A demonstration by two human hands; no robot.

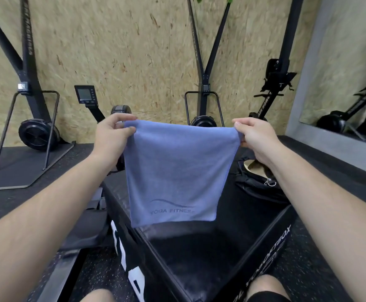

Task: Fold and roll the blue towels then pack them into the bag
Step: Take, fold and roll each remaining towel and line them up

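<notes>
Above the black box (232,232): one blue towel (177,171), hanging flat, top corners pinched by left hand (110,132) and right hand (251,136); bag (258,184) at right.

Black soft box (199,253), exercise machines (37,134), mirror (349,79)

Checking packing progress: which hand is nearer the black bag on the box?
Right. The right hand pinches the blue towel at one top corner, just above the black bag in view; the left hand pinches the opposite corner, across the towel.
</notes>
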